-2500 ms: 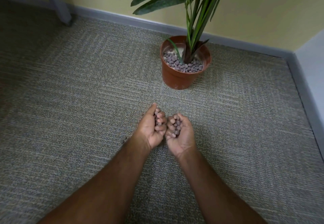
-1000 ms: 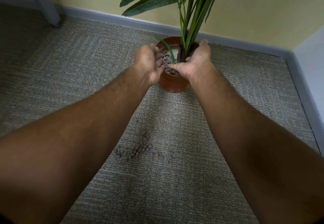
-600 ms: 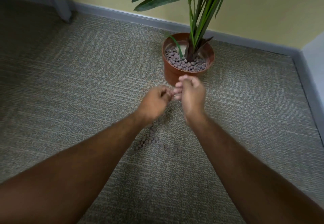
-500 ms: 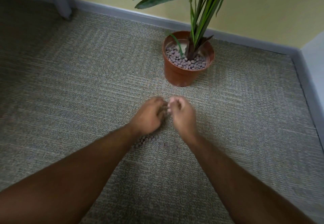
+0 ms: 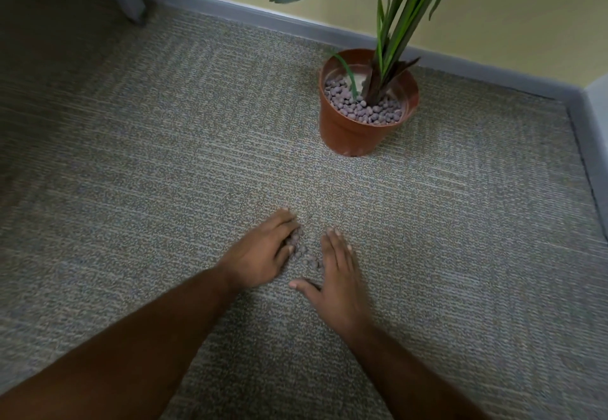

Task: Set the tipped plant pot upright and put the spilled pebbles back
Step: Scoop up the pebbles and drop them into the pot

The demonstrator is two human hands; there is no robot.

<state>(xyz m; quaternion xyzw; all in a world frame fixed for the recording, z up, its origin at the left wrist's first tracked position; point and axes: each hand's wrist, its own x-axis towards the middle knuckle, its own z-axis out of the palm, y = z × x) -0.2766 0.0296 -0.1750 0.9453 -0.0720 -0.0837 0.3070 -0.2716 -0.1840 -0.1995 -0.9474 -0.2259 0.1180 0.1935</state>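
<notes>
Since half a second ago both hands have dropped flat to the carpet (image 5: 148, 163) and spread apart. The plant pot (image 5: 357, 130) stands upright, well beyond. Left hand (image 5: 263, 255) and right hand (image 5: 340, 275), fingers open and holding nothing, bracket the spilled pebbles (image 5: 304, 255). Hasty sweeping could scatter pebbles into the pile.

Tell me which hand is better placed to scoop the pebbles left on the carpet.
Left. The left hand already has its fingers curled against the pebbles; the right hand lies flat beside them.
</notes>
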